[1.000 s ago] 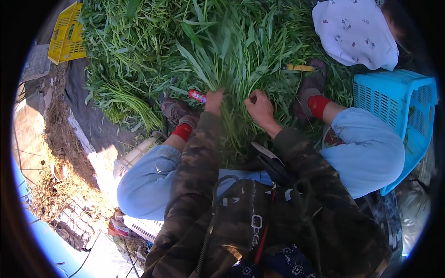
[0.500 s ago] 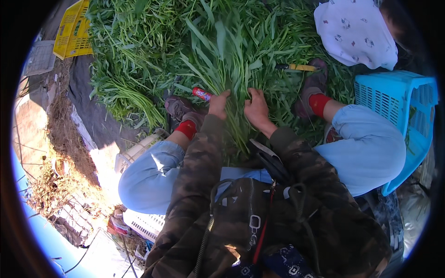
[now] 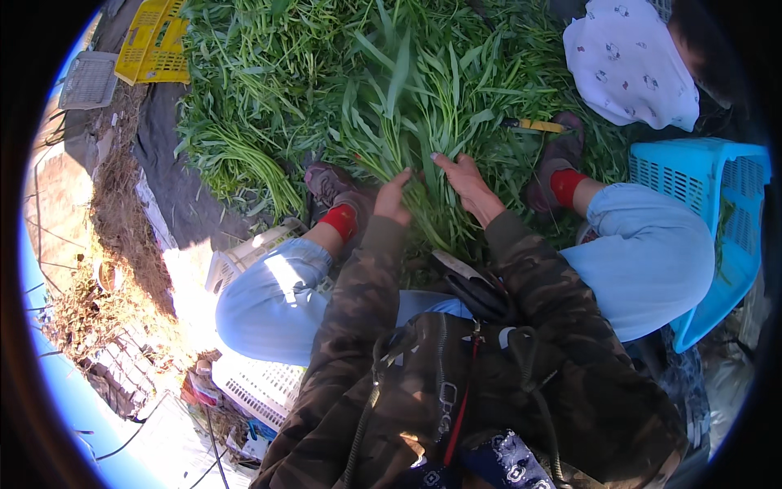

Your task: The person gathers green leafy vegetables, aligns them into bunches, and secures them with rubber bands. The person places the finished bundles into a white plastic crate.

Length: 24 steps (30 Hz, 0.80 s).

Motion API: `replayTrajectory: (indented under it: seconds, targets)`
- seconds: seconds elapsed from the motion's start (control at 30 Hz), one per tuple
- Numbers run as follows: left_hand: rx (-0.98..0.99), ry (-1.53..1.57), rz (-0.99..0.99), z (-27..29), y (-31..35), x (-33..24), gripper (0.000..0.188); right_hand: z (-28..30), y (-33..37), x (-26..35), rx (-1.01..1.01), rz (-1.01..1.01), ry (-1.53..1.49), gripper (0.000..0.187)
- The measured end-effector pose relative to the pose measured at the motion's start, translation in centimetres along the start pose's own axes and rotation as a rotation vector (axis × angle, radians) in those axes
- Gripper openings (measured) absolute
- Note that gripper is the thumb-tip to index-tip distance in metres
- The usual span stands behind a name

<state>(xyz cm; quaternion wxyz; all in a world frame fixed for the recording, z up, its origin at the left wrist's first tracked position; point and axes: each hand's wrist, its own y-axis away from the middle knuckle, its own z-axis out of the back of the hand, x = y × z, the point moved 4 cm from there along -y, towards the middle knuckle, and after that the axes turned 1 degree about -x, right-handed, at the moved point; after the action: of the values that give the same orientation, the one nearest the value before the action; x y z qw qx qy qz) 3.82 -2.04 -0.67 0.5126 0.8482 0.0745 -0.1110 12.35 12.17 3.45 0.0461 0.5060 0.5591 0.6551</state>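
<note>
A bunch of long-stemmed leafy greens (image 3: 436, 213), resembling water spinach, stands between my hands with its stems down toward my lap. My left hand (image 3: 394, 198) is closed around the left side of the bunch, its fingers partly hidden by stems. On the other side, my right hand (image 3: 471, 186) grips the stems, thumb along the top and fingers behind the leaves. The bunch comes out of a large heap of the same greens (image 3: 269, 77). Stems gathered side by side (image 3: 257, 167) lie at the heap's near left edge.
A yellow-handled tool (image 3: 542, 125) lies by my right shoe (image 3: 562, 151). A blue crate (image 3: 684, 171) stands tilted at the right, a patterned white cloth (image 3: 627, 69) beyond it. Yellow (image 3: 151, 41) and grey crates (image 3: 88, 80) sit far left; a white crate (image 3: 257, 387) is beside my left leg.
My right hand has turned, its thumb now extended along the stems. The bunch has spread and tilted rightward. The red cylinder beside my left hand is now almost wholly hidden by leaves.
</note>
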Motion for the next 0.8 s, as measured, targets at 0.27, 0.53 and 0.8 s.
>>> replayTrajectory:
  seconds: [0.27, 0.53, 0.8]
  targets:
    - [0.101, -0.044, -0.220, 0.1, 0.6, -0.9, 0.030, -2.2, 1.4, 0.9, 0.206, 0.536, 0.245, 0.036]
    - [0.184, -0.087, -0.338, -0.6, 2.2, -0.2, 0.033, -4.0, 3.0, -0.9, 0.203, 0.553, 0.916, 0.056]
    - [-0.052, -0.050, -0.349, 1.4, 2.3, -2.3, 0.027, -3.0, 2.8, -0.5, 0.090, 0.612, 0.295, 0.035]
